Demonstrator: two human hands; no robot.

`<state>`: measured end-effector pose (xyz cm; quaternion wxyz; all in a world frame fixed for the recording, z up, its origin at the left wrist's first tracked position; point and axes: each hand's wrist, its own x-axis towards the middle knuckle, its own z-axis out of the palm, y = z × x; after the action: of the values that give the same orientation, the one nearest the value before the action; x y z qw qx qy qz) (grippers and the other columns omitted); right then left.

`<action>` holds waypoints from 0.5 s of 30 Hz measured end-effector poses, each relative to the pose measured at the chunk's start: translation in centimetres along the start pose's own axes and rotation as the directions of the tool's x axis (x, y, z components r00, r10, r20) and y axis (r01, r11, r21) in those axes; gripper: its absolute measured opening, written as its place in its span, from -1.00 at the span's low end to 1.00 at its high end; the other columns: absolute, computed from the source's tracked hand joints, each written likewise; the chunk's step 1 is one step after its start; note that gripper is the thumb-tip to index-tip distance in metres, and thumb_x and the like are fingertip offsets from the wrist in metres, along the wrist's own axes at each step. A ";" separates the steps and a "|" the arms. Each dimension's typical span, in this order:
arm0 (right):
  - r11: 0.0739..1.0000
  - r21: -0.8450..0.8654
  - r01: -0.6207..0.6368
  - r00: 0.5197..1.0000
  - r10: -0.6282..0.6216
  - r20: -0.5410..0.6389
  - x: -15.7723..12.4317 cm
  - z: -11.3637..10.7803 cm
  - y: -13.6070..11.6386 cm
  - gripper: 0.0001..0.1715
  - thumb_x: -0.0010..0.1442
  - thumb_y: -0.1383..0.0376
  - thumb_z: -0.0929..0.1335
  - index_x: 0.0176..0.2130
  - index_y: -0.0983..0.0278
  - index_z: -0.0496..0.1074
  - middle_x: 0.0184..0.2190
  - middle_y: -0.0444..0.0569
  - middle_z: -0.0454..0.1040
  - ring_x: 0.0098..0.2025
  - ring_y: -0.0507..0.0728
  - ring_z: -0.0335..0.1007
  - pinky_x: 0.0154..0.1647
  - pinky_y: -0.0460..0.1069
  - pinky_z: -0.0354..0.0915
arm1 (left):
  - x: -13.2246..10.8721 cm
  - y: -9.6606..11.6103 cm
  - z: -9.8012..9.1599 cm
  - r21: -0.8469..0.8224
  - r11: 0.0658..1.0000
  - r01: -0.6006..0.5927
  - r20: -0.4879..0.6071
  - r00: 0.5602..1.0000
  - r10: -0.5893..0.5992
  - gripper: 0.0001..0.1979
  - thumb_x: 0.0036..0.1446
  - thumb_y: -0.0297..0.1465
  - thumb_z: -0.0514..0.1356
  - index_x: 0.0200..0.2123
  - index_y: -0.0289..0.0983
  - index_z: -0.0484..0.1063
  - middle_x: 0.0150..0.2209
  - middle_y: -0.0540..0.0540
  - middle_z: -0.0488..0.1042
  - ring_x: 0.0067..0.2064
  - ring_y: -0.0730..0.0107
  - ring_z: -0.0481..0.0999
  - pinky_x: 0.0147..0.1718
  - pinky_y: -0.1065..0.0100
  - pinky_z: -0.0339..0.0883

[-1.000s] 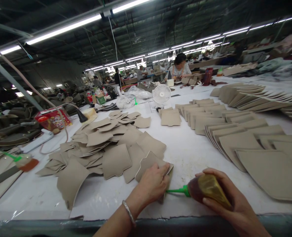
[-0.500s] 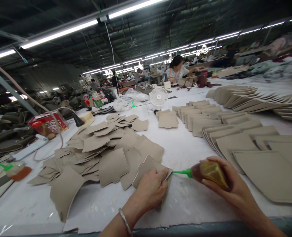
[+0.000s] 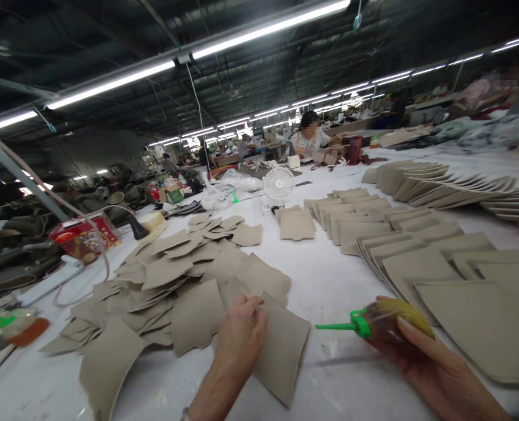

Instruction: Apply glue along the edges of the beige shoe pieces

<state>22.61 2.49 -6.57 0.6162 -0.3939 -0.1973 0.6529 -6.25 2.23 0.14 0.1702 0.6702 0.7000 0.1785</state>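
Note:
My right hand [image 3: 430,362] is wrapped round a squeeze glue bottle [image 3: 400,320] with amber contents. Its green nozzle points left, just off the right corner of a taupe leather-like piece [image 3: 283,345]. At that piece's upper left edge is my left hand [image 3: 241,333], its fingers bent and closed on the edge; the fingertips are partly hidden. Beside the hand, another taupe piece [image 3: 198,316] lies at the front of a loose heap of similar cut pieces [image 3: 167,272].
Overlapping rows of taupe pieces [image 3: 421,266] fill the right side. A small white fan [image 3: 279,183] stands behind a short stack [image 3: 297,224]. Another green-tipped bottle [image 3: 29,332] is at far left, near a red box [image 3: 86,234]. A co-worker [image 3: 310,137] sits across the table.
My left hand has shifted left to the piece's upper left edge, and more of that piece now shows. The bottle has moved right and down, its nozzle off the edge.

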 end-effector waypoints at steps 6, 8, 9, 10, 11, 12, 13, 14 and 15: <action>0.919 0.372 -0.127 0.977 0.181 -0.113 0.1 -0.2 -0.9 -0.66 0.00 0.25 0.50 -0.16 0.19 0.59 -0.07 -0.01 0.57 -0.16 0.25 0.55 -0.21 0.06 0.52 | 1.7 -2.8 0.6 0.085 0.983 0.165 0.066 0.983 -0.171 -0.91 0.01 -0.41 0.16 -0.35 -0.24 0.33 -0.43 -0.01 0.38 -0.35 0.32 0.38 -0.42 0.37 0.09; 0.887 0.441 -0.139 0.965 0.221 -0.139 0.4 -0.8 -0.8 -0.77 0.10 0.22 0.43 -0.19 0.16 0.61 -0.10 -0.04 0.58 -0.19 0.24 0.57 -0.23 0.06 0.53 | 2.1 -3.4 0.9 -0.130 0.973 0.191 0.164 0.972 -0.169 -0.89 -0.10 -0.45 0.16 -0.48 -0.24 0.23 -0.56 0.08 0.25 -0.47 0.44 0.27 -0.50 0.43 0.00; 0.875 0.462 -0.144 0.964 0.229 -0.134 0.6 -1.1 -0.7 -0.78 0.14 0.21 0.40 -0.20 0.14 0.61 -0.10 -0.04 0.59 -0.19 0.24 0.57 -0.22 0.06 0.53 | 2.4 -3.6 0.8 -0.257 0.937 0.236 0.228 0.957 -0.179 -0.88 -0.14 -0.45 0.16 -0.51 -0.23 0.21 -0.59 0.11 0.20 -0.52 0.50 0.20 -0.54 0.45 -0.05; 0.868 0.476 -0.143 0.965 0.229 -0.128 0.8 -1.5 -0.5 -0.78 0.17 0.19 0.38 -0.20 0.14 0.62 -0.10 -0.04 0.58 -0.17 0.25 0.56 -0.21 0.07 0.52 | 2.7 -3.6 0.5 -0.375 0.879 0.296 0.298 0.936 -0.187 -0.87 -0.15 -0.42 0.15 -0.52 -0.23 0.20 -0.62 0.13 0.15 -0.56 0.54 0.13 -0.58 0.46 -0.11; 0.867 0.479 -0.135 0.967 0.221 -0.126 1.0 -1.9 -0.3 -0.76 0.18 0.17 0.38 -0.21 0.14 0.62 -0.09 -0.04 0.58 -0.16 0.26 0.56 -0.21 0.07 0.52 | 3.1 -3.5 0.1 -0.473 0.808 0.351 0.357 0.915 -0.188 -0.87 -0.15 -0.39 0.15 -0.51 -0.23 0.21 -0.64 0.15 0.11 -0.60 0.56 0.06 -0.61 0.48 -0.17; 0.872 0.474 -0.124 0.972 0.203 -0.119 1.2 -2.3 0.0 -0.75 0.18 0.14 0.38 -0.20 0.14 0.62 -0.08 -0.04 0.57 -0.15 0.28 0.56 -0.21 0.07 0.52 | 3.8 -3.3 -0.5 -0.552 0.738 0.389 0.386 0.903 -0.187 -0.86 -0.15 -0.36 0.17 -0.49 -0.23 0.22 -0.66 0.17 0.09 -0.63 0.58 0.02 -0.64 0.49 -0.22; 0.879 0.462 -0.117 0.978 0.182 -0.100 1.4 -2.6 0.2 -0.73 0.17 0.11 0.38 -0.19 0.13 0.62 -0.06 -0.04 0.56 -0.13 0.29 0.55 -0.21 0.07 0.53 | 4.6 -3.0 -1.0 -0.622 0.677 0.393 0.373 0.909 -0.185 -0.83 -0.17 -0.35 0.19 -0.49 -0.23 0.22 -0.68 0.18 0.09 -0.65 0.60 0.01 -0.66 0.51 -0.25; 0.887 0.448 -0.113 0.985 0.160 -0.068 1.5 -2.9 0.5 -0.71 0.15 0.08 0.39 -0.18 0.13 0.62 -0.05 -0.04 0.56 -0.12 0.30 0.54 -0.21 0.07 0.53 | 5.6 -2.5 -1.5 -0.693 0.615 0.375 0.332 0.924 -0.189 -0.81 -0.19 -0.36 0.22 -0.51 -0.23 0.22 -0.68 0.18 0.11 -0.66 0.61 0.02 -0.68 0.53 -0.27; 0.893 0.435 -0.115 0.989 0.142 -0.030 1.6 -3.2 0.7 -0.68 0.15 0.05 0.40 -0.16 0.12 0.61 -0.05 -0.03 0.56 -0.11 0.30 0.54 -0.21 0.05 0.52 | 6.9 -2.0 -1.9 -0.758 0.550 0.349 0.285 0.937 -0.202 -0.79 -0.22 -0.40 0.25 -0.53 -0.24 0.22 -0.68 0.17 0.13 -0.66 0.63 0.05 -0.70 0.55 -0.25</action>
<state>24.69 3.14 -9.48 0.6495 -0.2792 -0.0023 0.7072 -9.21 9.02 0.88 0.5347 0.4159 0.6251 0.3877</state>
